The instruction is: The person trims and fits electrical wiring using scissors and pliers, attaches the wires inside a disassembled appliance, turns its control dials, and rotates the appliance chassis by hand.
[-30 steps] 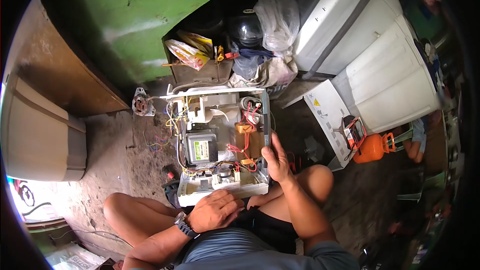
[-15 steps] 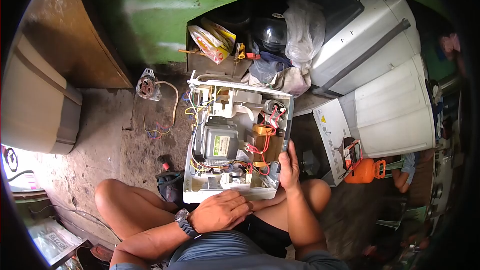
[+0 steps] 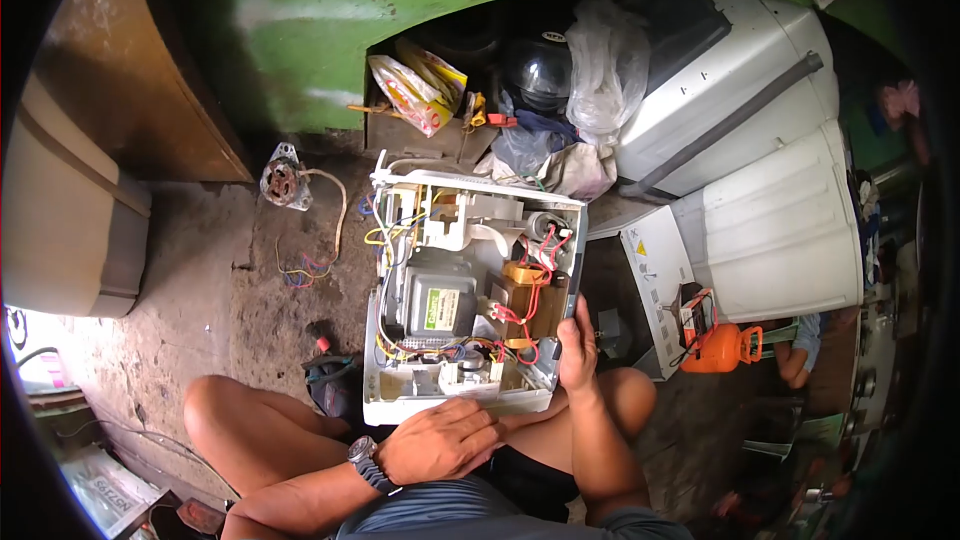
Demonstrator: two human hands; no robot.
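An opened appliance chassis sits in front of my crossed legs, its inside facing up. In it are a grey metal box with a green and white label, a copper-coloured transformer and red, yellow and blue wires. My right hand grips the chassis's right edge, thumb on top. My left hand, with a watch on the wrist, rests at the near edge with its fingers bent together; what lies under them is hidden.
A motor with a cable lies on the floor at the left. A white panel, a multimeter and an orange tank stand at the right. Bags and a dark helmet are behind. Another person's arm shows far right.
The view has shifted, and the chassis appears turned slightly clockwise. My right hand has stayed on its right edge and my left hand at its near edge.
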